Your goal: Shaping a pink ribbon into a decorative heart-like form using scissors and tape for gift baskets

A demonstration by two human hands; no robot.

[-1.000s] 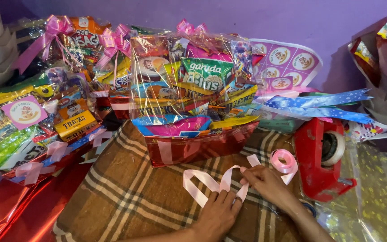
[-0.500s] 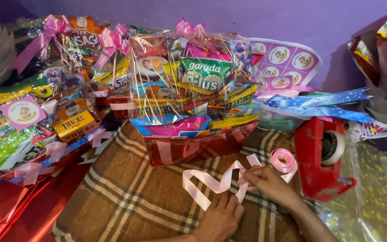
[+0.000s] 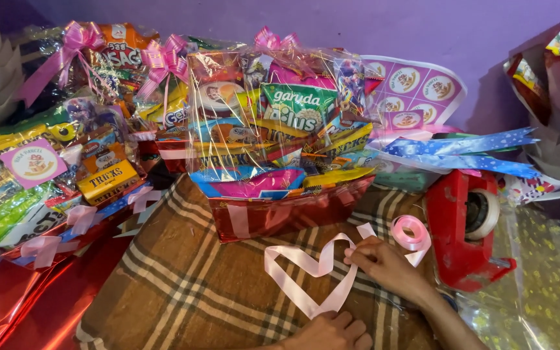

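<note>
Right hand (image 3: 384, 266): fingers pinched on the pink satin ribbon (image 3: 306, 272) at the upper right of its loop, just left of the ribbon roll (image 3: 411, 233). Left hand (image 3: 332, 327): fingers curled down, bottom tip of the ribbon pressed under them; hand cut off by the lower frame edge, so the grip underneath cannot be fully made out. Ribbon is laid on the brown plaid blanket (image 3: 189, 285) in a heart-like outline, one tail running up to the roll.

Hidden or unclear: right forearm is cropped at the bottom edge. Red tape dispenser (image 3: 465, 227) sits just right of the roll, its base partly behind the wrist. Contents deep inside the hampers are blurred by cellophane glare.

Versus the earlier frames: ribbon was a loose wavy strip with both hands close together at its right end; now it is spread into a wide loop, left hand shifted down to the lower point, right hand kept near the roll.

Packages: red foil hamper (image 3: 280, 214) is centred behind the ribbon, filled with snack bags in green, yellow, pink and blue, wrapped in clear film, pink bow (image 3: 273, 39) on top. Second hamper at left carries an orange box (image 3: 108, 181) and a round pink sticker (image 3: 34, 162). Purple sheet of round stickers (image 3: 416, 84) stands against the purple wall. Blue patterned ribbon strips (image 3: 461, 152) lie above the dispenser.
</note>
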